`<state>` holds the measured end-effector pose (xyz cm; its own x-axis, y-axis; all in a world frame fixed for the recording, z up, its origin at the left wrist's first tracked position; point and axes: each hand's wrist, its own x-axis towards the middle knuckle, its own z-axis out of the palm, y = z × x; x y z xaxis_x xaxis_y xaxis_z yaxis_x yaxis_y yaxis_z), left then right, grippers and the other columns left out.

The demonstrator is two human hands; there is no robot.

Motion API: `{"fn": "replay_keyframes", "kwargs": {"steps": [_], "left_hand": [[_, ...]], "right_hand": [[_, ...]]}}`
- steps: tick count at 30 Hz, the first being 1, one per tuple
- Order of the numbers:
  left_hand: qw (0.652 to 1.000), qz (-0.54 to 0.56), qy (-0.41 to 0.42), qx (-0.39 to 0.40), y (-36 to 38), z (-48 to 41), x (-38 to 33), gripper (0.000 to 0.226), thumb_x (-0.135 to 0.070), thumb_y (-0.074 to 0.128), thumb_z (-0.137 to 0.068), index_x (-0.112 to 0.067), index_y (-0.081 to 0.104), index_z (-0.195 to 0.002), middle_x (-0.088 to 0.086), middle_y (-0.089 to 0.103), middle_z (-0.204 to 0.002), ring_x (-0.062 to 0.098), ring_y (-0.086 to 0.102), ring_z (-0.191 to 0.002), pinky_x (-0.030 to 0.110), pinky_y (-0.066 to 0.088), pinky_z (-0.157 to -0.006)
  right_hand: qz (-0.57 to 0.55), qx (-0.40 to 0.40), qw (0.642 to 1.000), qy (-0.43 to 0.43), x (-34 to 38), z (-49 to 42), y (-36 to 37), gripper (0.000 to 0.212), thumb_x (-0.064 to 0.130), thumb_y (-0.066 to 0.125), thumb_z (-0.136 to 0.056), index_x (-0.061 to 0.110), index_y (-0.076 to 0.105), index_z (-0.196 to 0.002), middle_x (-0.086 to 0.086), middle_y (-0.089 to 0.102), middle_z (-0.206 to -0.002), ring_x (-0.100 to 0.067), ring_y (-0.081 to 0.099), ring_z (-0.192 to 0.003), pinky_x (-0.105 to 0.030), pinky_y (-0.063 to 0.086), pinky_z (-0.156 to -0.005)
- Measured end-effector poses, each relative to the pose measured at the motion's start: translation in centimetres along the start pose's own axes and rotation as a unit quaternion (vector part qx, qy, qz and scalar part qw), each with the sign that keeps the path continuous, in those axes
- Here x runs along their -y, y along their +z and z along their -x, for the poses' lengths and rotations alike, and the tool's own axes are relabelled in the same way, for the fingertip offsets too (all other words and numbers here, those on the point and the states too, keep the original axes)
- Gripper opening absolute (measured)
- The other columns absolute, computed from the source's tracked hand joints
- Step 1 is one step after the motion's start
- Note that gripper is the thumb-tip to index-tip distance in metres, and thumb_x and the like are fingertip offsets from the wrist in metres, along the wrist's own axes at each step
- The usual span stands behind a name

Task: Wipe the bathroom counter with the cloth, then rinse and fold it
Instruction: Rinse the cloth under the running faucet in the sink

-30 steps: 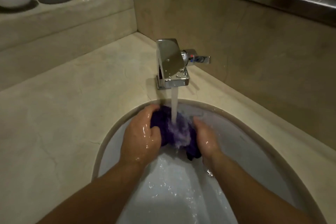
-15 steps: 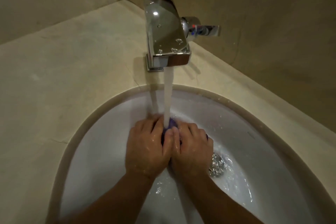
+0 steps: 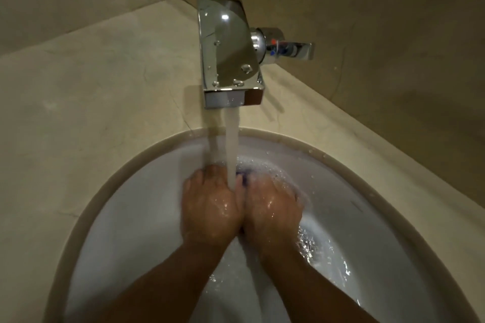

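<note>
My left hand (image 3: 210,207) and my right hand (image 3: 273,207) are pressed side by side in the white sink (image 3: 126,217), both closed over the purple cloth (image 3: 244,174). Only a small purple patch of the cloth shows between my fingertips; the rest is hidden under my hands. Water runs from the chrome tap (image 3: 228,60) straight down onto the gap between my hands. Both hands are wet.
The beige stone counter (image 3: 91,86) surrounds the sink on the left and behind. The tap's lever handle (image 3: 291,50) sticks out to the right, near the beige wall (image 3: 380,34). Water pools and streams at the sink's right side (image 3: 322,249).
My hands have come together over the cloth, which was mostly visible a second ago and is almost fully covered now. The view has tilted down and closer to the sink.
</note>
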<state>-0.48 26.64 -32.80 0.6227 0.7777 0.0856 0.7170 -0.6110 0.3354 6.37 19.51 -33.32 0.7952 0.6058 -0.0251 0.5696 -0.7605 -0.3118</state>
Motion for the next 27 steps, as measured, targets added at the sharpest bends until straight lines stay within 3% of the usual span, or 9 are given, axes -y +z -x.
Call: {"fn": "replay_keyframes", "kwargs": {"steps": [3, 5, 8, 11, 13, 16, 21, 24, 27], "left_hand": [[0.992, 0.118, 0.006, -0.034, -1.7, 0.3, 0.0, 0.049, -0.051, 0.031, -0.095, -0.019, 0.068, -0.1, 0.006, 0.064, -0.092, 0.026, 0.06, -0.085, 0.036, 0.048, -0.077], [0.957, 0.275, -0.054, -0.07, -3.3, 0.0, -0.3, 0.033, -0.048, 0.046, -0.094, -0.023, 0.067, -0.094, 0.0, 0.06, -0.094, 0.018, 0.059, -0.084, 0.028, 0.046, -0.072], [0.861, 0.471, -0.172, -0.082, -6.4, -1.1, -0.9, 0.035, -0.049, 0.049, -0.096, -0.022, 0.071, -0.09, -0.004, 0.067, -0.09, 0.011, 0.063, -0.083, 0.027, 0.048, -0.073], [0.905, 0.392, -0.134, -0.097, -7.0, -0.8, 0.6, 0.015, -0.03, 0.057, -0.098, -0.025, 0.068, -0.088, -0.007, 0.067, -0.085, 0.004, 0.061, -0.078, 0.024, 0.047, -0.072], [0.941, 0.32, -0.089, -0.07, -5.9, 0.3, 1.8, 0.012, -0.021, 0.058, -0.097, -0.026, 0.065, -0.09, -0.009, 0.063, -0.089, -0.003, 0.057, -0.082, 0.007, 0.041, -0.074], [0.954, 0.291, -0.061, -0.023, -3.7, 2.1, 2.3, 0.01, -0.02, 0.056, -0.098, -0.026, 0.064, -0.098, -0.014, 0.06, -0.092, -0.005, 0.057, -0.085, 0.004, 0.038, -0.073], [0.976, 0.212, 0.049, -0.01, -1.4, 3.5, 1.7, 0.038, -0.047, 0.034, -0.099, -0.027, 0.061, -0.118, -0.013, 0.06, -0.106, 0.009, 0.052, -0.094, 0.025, 0.042, -0.082], [0.983, 0.18, 0.031, -0.036, -0.8, 3.1, 1.2, 0.046, -0.053, 0.031, -0.097, -0.022, 0.064, -0.109, -0.005, 0.064, -0.101, 0.017, 0.055, -0.092, 0.028, 0.043, -0.078], [0.985, 0.153, 0.01, -0.076, -0.2, 2.9, 0.5, 0.032, -0.042, 0.044, -0.089, -0.02, 0.064, -0.099, 0.001, 0.061, -0.093, 0.022, 0.055, -0.086, 0.034, 0.043, -0.075]], "right_hand": [[-0.234, -0.043, 0.971, 0.007, -0.1, 0.5, -1.1, 0.047, 0.05, 0.027, -0.1, 0.029, 0.07, -0.101, 0.012, 0.068, -0.086, -0.007, 0.062, -0.082, -0.026, 0.047, -0.082], [-0.432, -0.031, 0.897, 0.094, 0.7, 0.7, -2.0, 0.036, 0.04, 0.037, -0.105, 0.027, 0.069, -0.093, 0.011, 0.069, -0.083, -0.002, 0.064, -0.08, -0.02, 0.049, -0.077], [-0.615, 0.027, 0.761, 0.205, 1.8, 0.7, -3.1, 0.027, 0.035, 0.048, -0.101, 0.024, 0.071, -0.096, -0.001, 0.075, -0.095, -0.023, 0.07, -0.094, -0.041, 0.058, -0.085], [-0.349, -0.038, 0.934, 0.064, 1.0, 1.8, -2.6, 0.03, 0.041, 0.036, -0.102, 0.035, 0.063, -0.116, 0.008, 0.066, -0.111, -0.017, 0.058, -0.104, -0.036, 0.049, -0.087], [-0.188, -0.063, 0.98, 0.012, 0.2, 3.0, -2.0, 0.037, 0.044, 0.033, -0.101, 0.034, 0.06, -0.124, 0.004, 0.058, -0.12, -0.018, 0.05, -0.108, -0.036, 0.045, -0.088], [-0.216, -0.041, 0.972, 0.08, 0.0, 3.8, -1.1, 0.044, 0.045, 0.025, -0.101, 0.03, 0.056, -0.129, 0.0, 0.055, -0.121, -0.02, 0.048, -0.108, -0.038, 0.046, -0.088], [-0.345, -0.105, 0.925, 0.118, 1.2, 4.1, 0.1, 0.045, 0.05, 0.027, -0.097, 0.032, 0.067, -0.107, 0.015, 0.065, -0.097, -0.008, 0.06, -0.094, -0.03, 0.046, -0.085], [-0.415, -0.089, 0.899, 0.105, 1.7, 3.8, 0.4, 0.035, 0.046, 0.032, -0.097, 0.041, 0.067, -0.099, 0.021, 0.067, -0.093, 0.005, 0.059, -0.092, -0.013, 0.042, -0.078], [-0.427, -0.101, 0.891, 0.114, 1.3, 2.9, 0.8, 0.032, 0.045, 0.039, -0.095, 0.037, 0.069, -0.092, 0.015, 0.071, -0.09, 0.001, 0.062, -0.086, -0.024, 0.048, -0.076]]}}
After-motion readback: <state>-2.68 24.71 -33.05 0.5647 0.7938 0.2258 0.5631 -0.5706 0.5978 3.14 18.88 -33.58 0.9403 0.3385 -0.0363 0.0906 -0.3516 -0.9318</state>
